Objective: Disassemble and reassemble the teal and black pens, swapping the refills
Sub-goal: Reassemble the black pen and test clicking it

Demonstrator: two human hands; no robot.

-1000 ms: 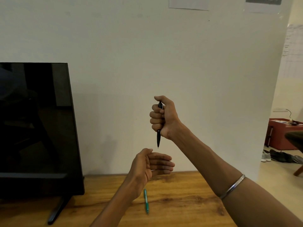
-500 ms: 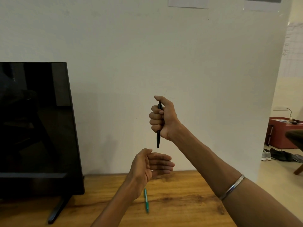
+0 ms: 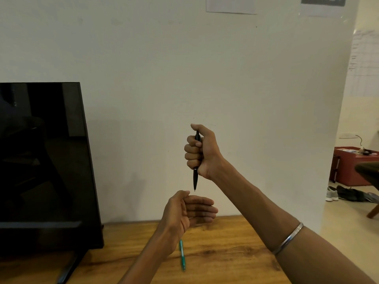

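My right hand [image 3: 200, 152] is raised in front of the wall, fist closed around the black pen [image 3: 195, 179], which points straight down with its tip showing; my thumb rests on its top end. Just below the tip, my left hand [image 3: 188, 210] is held palm sideways with fingers straight and together, holding nothing. The teal pen [image 3: 182, 255] lies on the wooden table [image 3: 225, 253], partly hidden behind my left wrist.
A black monitor [image 3: 45, 160] on a stand fills the left side of the table. The white wall is close behind the table. At the right, an opening shows a red cabinet [image 3: 348, 167] and shoes on the floor.
Both hands have kept nearly the same pose; the black pen stays upright in my right fist above the left palm.
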